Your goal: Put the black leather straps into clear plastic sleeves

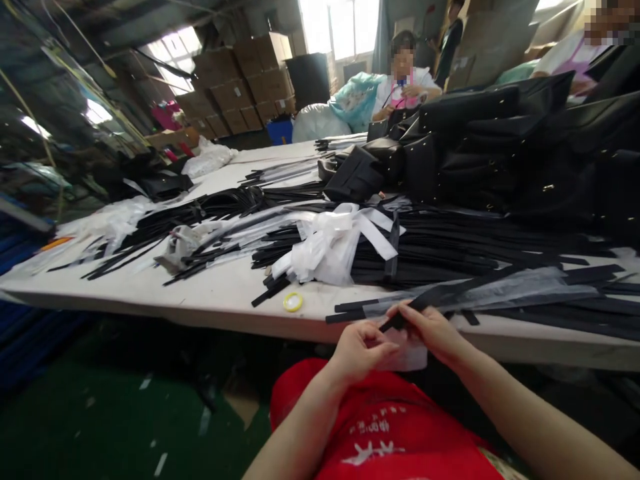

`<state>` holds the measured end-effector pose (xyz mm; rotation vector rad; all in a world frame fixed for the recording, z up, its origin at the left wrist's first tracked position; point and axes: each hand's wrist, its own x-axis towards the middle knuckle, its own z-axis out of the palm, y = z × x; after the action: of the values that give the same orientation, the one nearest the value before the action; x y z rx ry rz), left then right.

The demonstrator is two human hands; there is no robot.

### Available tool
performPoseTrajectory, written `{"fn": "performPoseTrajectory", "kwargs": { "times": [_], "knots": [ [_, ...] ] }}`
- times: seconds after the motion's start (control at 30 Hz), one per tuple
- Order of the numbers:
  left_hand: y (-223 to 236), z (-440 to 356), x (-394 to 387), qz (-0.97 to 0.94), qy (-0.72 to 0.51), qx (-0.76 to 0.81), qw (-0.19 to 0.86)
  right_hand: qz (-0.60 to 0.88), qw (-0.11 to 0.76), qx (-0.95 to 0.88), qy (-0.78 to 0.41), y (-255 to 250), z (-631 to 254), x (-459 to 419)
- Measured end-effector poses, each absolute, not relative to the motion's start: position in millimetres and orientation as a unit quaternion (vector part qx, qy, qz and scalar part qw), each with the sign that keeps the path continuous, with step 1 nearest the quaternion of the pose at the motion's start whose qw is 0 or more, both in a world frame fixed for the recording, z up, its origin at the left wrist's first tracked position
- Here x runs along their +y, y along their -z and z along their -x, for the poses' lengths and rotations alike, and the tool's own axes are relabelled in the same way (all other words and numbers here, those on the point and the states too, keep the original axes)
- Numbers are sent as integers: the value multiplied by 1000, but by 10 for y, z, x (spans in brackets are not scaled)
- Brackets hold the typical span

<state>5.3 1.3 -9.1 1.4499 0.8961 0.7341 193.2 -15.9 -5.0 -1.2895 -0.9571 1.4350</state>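
Note:
A long black strap (453,291) runs from the table's front edge toward me. My right hand (433,331) is closed round it near its end, thumb and fingers pinching. My left hand (361,348) is closed beside that end, its fingers pinching a thin clear plastic sleeve (414,358). The sleeve hangs below both hands, above the red apron; how far the strap is inside it is hidden by my fingers. Just beyond my hands, a longer clear plastic sleeve (530,288) lies over more black straps (550,313).
White plastic strips (330,247) are heaped on bundled black straps. A yellow tape roll (293,302) lies near the edge of the white table (215,293). Black bags (480,147) are piled high at the right. A co-worker (405,87) sits across the table; cartons (250,73) stand behind.

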Motion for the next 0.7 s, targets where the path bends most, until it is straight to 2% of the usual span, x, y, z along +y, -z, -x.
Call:
{"fn": "performPoseTrajectory", "kwargs": {
  "times": [0.13,0.2,0.27,0.4,0.47,0.7],
  "knots": [
    [97,160,72,-641,-340,419,545,547,575,-364,-487,13,-2239,-83],
    [119,230,93,-634,-364,428,532,559,582,-370,-461,-21,-2374,-64],
    [152,243,102,-614,-400,441,518,573,537,-387,-483,-34,-2390,-95],
    [193,133,84,-571,-454,448,516,570,360,-474,-567,4,-2093,-239],
    [189,54,60,-559,-468,440,524,539,314,-511,-591,37,-1883,-300],
    [136,-54,-1,-502,-481,438,569,512,333,-529,-590,138,-1633,-324]
  ]
}}
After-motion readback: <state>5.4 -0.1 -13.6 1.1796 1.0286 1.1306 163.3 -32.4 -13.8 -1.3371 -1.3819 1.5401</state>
